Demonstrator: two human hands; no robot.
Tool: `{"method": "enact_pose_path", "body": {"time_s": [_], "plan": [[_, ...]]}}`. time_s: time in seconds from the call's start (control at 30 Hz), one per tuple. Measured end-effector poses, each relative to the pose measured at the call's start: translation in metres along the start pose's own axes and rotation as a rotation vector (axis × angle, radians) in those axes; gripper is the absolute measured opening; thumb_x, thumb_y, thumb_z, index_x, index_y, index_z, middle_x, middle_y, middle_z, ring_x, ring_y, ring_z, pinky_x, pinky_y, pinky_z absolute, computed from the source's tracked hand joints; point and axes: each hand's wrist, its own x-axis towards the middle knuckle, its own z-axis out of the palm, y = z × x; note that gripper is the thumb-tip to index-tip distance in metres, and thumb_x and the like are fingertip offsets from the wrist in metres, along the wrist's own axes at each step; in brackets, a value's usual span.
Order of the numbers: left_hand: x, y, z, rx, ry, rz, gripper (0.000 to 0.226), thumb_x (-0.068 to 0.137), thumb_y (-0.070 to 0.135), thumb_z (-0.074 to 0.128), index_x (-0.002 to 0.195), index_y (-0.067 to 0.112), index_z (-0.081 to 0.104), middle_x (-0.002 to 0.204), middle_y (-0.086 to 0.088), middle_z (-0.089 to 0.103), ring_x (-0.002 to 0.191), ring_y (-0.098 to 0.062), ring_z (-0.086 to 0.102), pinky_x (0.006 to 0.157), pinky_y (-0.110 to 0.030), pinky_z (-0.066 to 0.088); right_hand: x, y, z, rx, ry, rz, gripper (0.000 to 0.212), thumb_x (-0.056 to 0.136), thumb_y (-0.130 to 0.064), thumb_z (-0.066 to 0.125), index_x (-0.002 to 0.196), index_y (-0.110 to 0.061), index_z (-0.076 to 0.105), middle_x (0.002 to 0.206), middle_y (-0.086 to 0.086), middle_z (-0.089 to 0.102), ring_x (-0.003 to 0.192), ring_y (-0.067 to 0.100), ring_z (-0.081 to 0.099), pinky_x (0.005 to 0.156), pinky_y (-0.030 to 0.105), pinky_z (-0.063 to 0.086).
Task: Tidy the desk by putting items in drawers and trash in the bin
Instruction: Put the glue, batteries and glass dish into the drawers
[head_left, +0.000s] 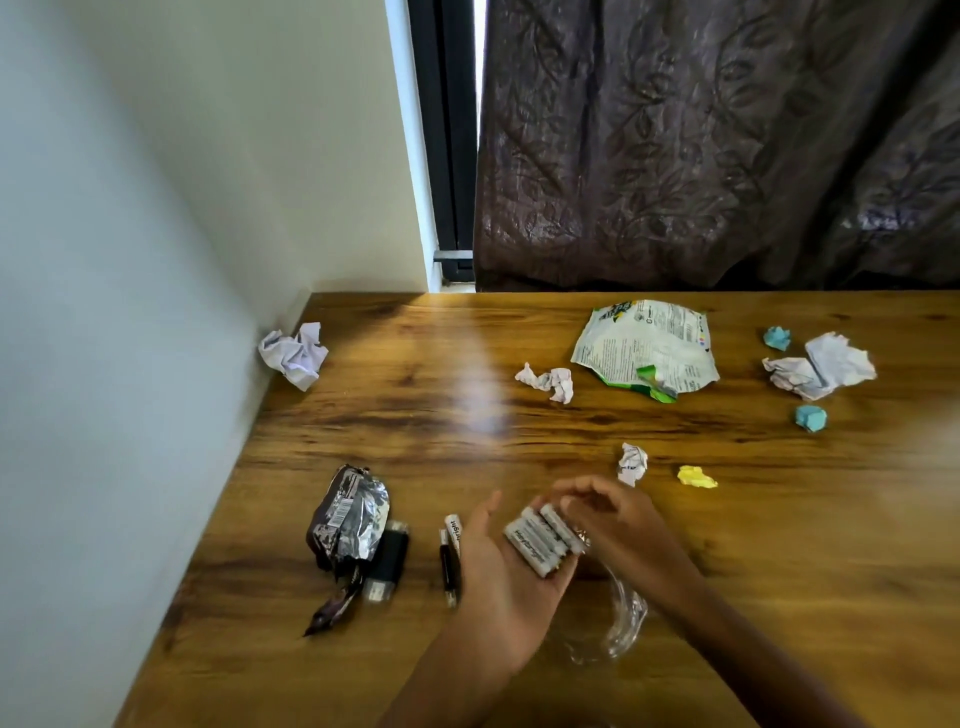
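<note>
Several white batteries lie across the upturned, flat left hand above the wooden desk. Its fingers are straight. Curled fingertips of the right hand pinch the batteries' far ends. One more battery lies on the desk just left.

My left hand lies palm up above the near part of the wooden tabletop and carries a few white batteries. My right hand touches them from the right with bent fingers. Just left of my left hand lie one more battery, a black pen and a silver wrapper. Crumpled papers and a green-white bag lie on the far side.
</note>
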Motion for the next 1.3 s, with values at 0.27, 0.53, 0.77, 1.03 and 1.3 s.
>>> {"method": "enact_pose_path", "body": {"time_s": [0.27,0.53,0.77,1.03,1.3], "plan": [[-0.015,-0.024,-0.015,0.085,0.123,-0.067,0.057,0.089,0.045,0.050,0.111,-0.006,0.061,0.110,-0.022,0.065,0.110,-0.032,0.057,0.104,-0.040,0.039,-0.036,0.015,-0.016,-0.020,-0.128,0.158,0.023,0.096,-0.022,0.047,0.109,-0.030,0.064,0.103,-0.009,0.069,0.093,0.002,0.065,0.088,0.029,0.053],[-0.025,-0.032,-0.008,0.238,0.147,0.050,0.054,0.095,0.038,0.042,0.135,0.003,0.046,0.136,-0.012,0.052,0.130,-0.024,0.043,0.111,-0.034,0.025,-0.035,0.012,-0.014,-0.118,-0.095,0.102,0.029,0.096,-0.022,0.046,0.122,-0.027,0.059,0.110,-0.016,0.064,0.098,-0.005,0.060,0.085,0.017,0.048],[-0.033,-0.029,-0.016,0.224,0.129,0.064,0.056,0.093,0.028,0.046,0.141,0.001,0.039,0.146,-0.014,0.040,0.139,-0.025,0.031,0.117,-0.036,0.019,-0.035,0.010,-0.024,-0.139,-0.053,0.056,0.023,0.095,-0.019,0.050,0.113,-0.026,0.063,0.099,-0.016,0.066,0.089,-0.005,0.063,0.077,0.014,0.050],[-0.043,-0.025,-0.019,0.254,0.090,0.113,0.037,0.091,0.020,0.048,0.121,0.001,0.056,0.130,-0.013,0.056,0.128,-0.025,0.044,0.115,-0.038,0.025,-0.030,0.012,-0.026,-0.209,-0.065,-0.021,0.021,0.094,-0.017,0.051,0.107,-0.026,0.065,0.098,-0.016,0.066,0.087,-0.010,0.061,0.073,0.011,0.050],[-0.034,-0.018,-0.029,0.487,0.162,0.455,0.024,0.097,0.022,0.040,0.114,0.025,0.057,0.125,0.004,0.059,0.113,-0.011,0.055,0.103,-0.031,0.036,-0.006,-0.011,0.011,-0.290,-0.109,-0.268,0.020,0.092,-0.014,0.054,0.107,-0.017,0.067,0.097,-0.012,0.062,0.087,-0.007,0.056,0.075,0.004,0.043]]}}
